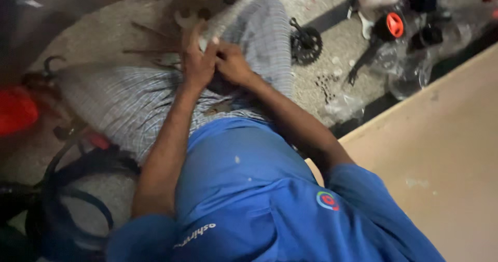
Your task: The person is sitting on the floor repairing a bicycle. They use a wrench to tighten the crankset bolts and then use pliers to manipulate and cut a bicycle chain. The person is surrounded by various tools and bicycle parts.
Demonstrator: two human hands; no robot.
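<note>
My left hand (198, 62) and my right hand (233, 65) meet above my lap, over checked grey cloth (129, 101) that covers my legs. The left hand's fingers curl around a small pale part (213, 40), which is blurred. The right hand's fingertips press in beside it, and I cannot make out whether they grip anything. My blue shirt (244, 189) fills the lower middle of the view.
Spanners (181, 19) lie on the floor beyond my hands. A black chainring with crank (306, 44), loose small bolts (327, 83), clear plastic bags (410, 67) and an orange-capped part (395, 24) lie to the right. A pale wooden board (441, 153) is right; black tyres (72, 189) left.
</note>
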